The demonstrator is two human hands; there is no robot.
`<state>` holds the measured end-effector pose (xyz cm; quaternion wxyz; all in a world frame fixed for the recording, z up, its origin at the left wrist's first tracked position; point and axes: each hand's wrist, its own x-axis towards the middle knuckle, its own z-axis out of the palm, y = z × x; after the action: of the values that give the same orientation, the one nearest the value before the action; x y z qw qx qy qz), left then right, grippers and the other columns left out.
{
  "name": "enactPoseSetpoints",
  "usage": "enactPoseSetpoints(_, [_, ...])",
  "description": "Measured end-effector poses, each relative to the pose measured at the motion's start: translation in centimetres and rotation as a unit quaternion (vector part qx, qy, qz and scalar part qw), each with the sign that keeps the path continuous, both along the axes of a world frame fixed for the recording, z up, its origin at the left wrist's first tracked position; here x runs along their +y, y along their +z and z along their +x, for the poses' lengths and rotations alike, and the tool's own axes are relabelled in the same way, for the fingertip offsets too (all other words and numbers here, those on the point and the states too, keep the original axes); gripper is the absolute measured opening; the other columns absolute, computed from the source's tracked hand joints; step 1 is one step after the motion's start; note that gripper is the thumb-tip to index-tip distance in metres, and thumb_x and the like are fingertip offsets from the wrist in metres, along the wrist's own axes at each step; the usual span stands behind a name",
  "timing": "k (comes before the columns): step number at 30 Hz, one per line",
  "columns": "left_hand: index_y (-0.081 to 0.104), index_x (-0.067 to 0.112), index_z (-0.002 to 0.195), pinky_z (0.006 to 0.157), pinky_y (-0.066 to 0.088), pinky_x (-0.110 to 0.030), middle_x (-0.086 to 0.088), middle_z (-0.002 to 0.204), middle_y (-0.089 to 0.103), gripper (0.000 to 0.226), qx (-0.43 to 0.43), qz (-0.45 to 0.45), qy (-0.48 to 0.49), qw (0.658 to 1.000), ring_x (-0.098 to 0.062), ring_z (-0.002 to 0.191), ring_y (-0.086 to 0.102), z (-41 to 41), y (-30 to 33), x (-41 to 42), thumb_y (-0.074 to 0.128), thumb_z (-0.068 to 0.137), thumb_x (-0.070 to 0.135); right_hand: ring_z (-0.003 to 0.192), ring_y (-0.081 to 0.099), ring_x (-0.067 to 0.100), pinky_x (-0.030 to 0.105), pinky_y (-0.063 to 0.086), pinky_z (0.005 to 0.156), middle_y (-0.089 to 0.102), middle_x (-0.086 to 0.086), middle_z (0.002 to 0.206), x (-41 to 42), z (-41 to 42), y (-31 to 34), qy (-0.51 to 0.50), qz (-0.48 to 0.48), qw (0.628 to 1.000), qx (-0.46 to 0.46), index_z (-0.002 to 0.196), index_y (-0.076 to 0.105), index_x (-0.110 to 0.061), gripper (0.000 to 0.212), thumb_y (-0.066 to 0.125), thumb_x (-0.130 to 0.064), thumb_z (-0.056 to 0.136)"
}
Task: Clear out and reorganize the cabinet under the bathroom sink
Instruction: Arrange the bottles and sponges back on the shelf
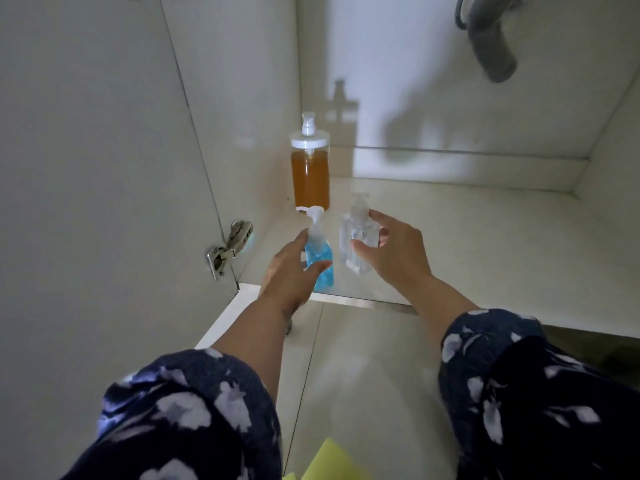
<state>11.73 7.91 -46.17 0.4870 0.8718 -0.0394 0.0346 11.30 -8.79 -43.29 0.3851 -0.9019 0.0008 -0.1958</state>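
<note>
Now two pump bottles held upright at the cabinet floor's (450, 244) front-left edge.
Left hand (287, 275) fingers curl round the blue bottle (320, 261); right hand (394, 252) pinches the clear bottle (356, 237). An amber bottle (310, 174) stands behind; open floor lies rightward.

Pale cabinet walls (242, 81) are enclosing a dim, glossy cabinet floor (467, 237). A grey drain pipe (491, 46) is hanging at the upper right. A metal hinge (228, 247) is gleaming on the open door (86, 168) at left. Light tiles (363, 368) are spreading below the front edge.
</note>
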Motion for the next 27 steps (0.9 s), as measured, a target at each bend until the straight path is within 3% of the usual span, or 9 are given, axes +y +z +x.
enactPoseSetpoints(5, [0.031, 0.035, 0.147, 0.106, 0.043, -0.042, 0.0, 0.146, 0.043, 0.062, 0.038, -0.055, 0.018, 0.998, -0.026, 0.124, 0.05, 4.6, -0.7, -3.1, 0.06, 0.092, 0.025, 0.08, 0.047, 0.007, 0.018, 0.045, 0.078, 0.062, 0.0, 0.095, -2.4, 4.2, -1.6, -0.042, 0.002, 0.999, 0.011, 0.138, 0.049, -0.027, 0.062, 0.07, -0.039, 0.082])
enactPoseSetpoints(10, [0.031, 0.035, 0.147, 0.106, 0.042, -0.044, 0.001, 0.15, 0.038, 0.064, 0.057, -0.105, 0.022, 0.993, -0.028, 0.129, 0.047, 10.2, -1.1, -5.9, 0.059, 0.092, 0.017, 0.081, 0.051, 0.012, 0.016, 0.042, 0.08, 0.056, -0.004, 0.091, -3.1, 8.7, -2.6, -0.037, 0.046, 0.998, -0.01, 0.138, 0.05, -0.024, 0.059, 0.071, -0.032, 0.083])
enactPoseSetpoints(12, [0.033, 0.032, 0.147, 0.106, 0.042, -0.045, 0.001, 0.149, 0.039, 0.062, 0.052, -0.121, 0.017, 0.991, -0.028, 0.13, 0.046, 12.6, -1.1, -6.7, 0.059, 0.093, 0.017, 0.092, 0.061, 0.017, 0.021, 0.048, 0.089, 0.066, -0.001, 0.106, -2.9, 10.8, -2.7, -0.03, 0.068, 0.997, -0.014, 0.138, 0.049, -0.023, 0.062, 0.073, -0.029, 0.082])
enactPoseSetpoints(14, [0.033, 0.032, 0.145, 0.108, 0.04, -0.047, 0.001, 0.151, 0.037, 0.06, 0.054, -0.11, 0.016, 0.992, -0.029, 0.133, 0.043, 14.9, -1.3, -7.2, 0.058, 0.093, 0.017, 0.107, 0.063, 0.018, 0.023, 0.048, 0.096, 0.064, 0.0, 0.126, -2.8, 12.9, -2.8, -0.028, 0.066, 0.997, -0.008, 0.139, 0.047, -0.023, 0.063, 0.073, -0.028, 0.082])
enactPoseSetpoints(16, [0.031, 0.033, 0.146, 0.108, 0.04, -0.049, 0.0, 0.152, 0.035, 0.06, 0.064, -0.113, 0.014, 0.991, -0.03, 0.135, 0.041, 17.2, -1.7, -7.3, 0.057, 0.093, 0.019, 0.105, 0.063, 0.016, 0.02, 0.046, 0.093, 0.064, 0.001, 0.124, -2.8, 14.7, -3.1, -0.028, 0.065, 0.997, 0.005, 0.138, 0.049, -0.022, 0.058, 0.07, -0.027, 0.084])
enactPoseSetpoints(19, [0.03, 0.031, 0.146, 0.105, 0.041, -0.052, 0.0, 0.152, 0.034, 0.061, 0.079, -0.111, -0.006, 0.991, -0.031, 0.136, 0.039, 20.3, -2.1, -6.9, 0.056, 0.094, 0.017, 0.096, 0.061, 0.016, 0.028, 0.05, 0.097, 0.065, 0.001, 0.11, -3.1, 16.8, -3.8, -0.026, 0.071, 0.997, 0.002, 0.139, 0.048, -0.024, 0.058, 0.07, -0.024, 0.085])
enactPoseSetpoints(22, [0.031, 0.029, 0.147, 0.104, 0.043, -0.052, -0.001, 0.15, 0.038, 0.061, 0.081, -0.078, -0.021, 0.993, -0.03, 0.135, 0.041, 22.3, -1.6, -6.7, 0.057, 0.094, 0.014, 0.107, 0.061, 0.019, 0.025, 0.047, 0.096, 0.064, 0.003, 0.121, -3.2, 18.6, -4.3, -0.034, 0.062, 0.997, -0.004, 0.14, 0.046, -0.024, 0.059, 0.07, -0.023, 0.085])
enactPoseSetpoints(27, [0.03, 0.035, 0.146, 0.104, 0.042, -0.053, 0.0, 0.149, 0.038, 0.065, 0.094, -0.098, -0.029, 0.99, -0.031, 0.134, 0.041, 23.6, -1.2, -7.0, 0.058, 0.093, 0.012, 0.113, 0.058, 0.02, 0.026, 0.044, 0.097, 0.061, 0.004, 0.127, -3.2, 20.0, -4.4, -0.051, 0.055, 0.997, 0.004, 0.142, 0.043, -0.025, 0.063, 0.07, -0.025, 0.085])
